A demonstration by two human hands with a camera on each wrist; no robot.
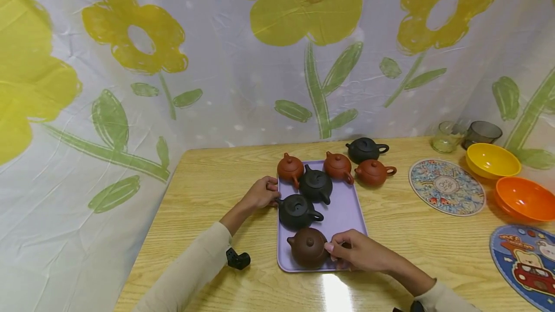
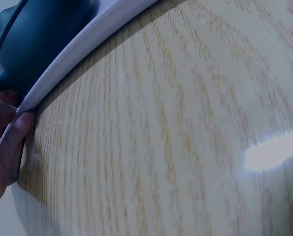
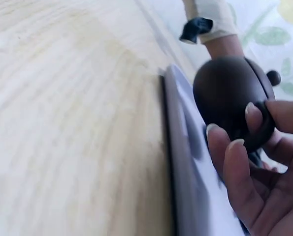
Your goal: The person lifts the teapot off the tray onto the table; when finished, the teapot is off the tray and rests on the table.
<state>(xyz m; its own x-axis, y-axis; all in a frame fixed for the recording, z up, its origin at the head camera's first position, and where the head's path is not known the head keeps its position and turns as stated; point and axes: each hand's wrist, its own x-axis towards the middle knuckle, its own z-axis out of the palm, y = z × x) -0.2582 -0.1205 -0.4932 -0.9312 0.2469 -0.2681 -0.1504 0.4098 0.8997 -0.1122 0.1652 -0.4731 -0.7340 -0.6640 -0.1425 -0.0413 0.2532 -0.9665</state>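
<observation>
With your right hand curled around the dark brown teapot at the near end of the lavender tray and your left hand pinching its left rim, five pots sit aboard while two wait on the table.

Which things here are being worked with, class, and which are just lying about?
In use: lilac tray, dark brown teapot gripped by right hand, left hand holding the tray's edge.
Lying about: yellow bowl, orange bowl, patterned mat, two glasses.
</observation>
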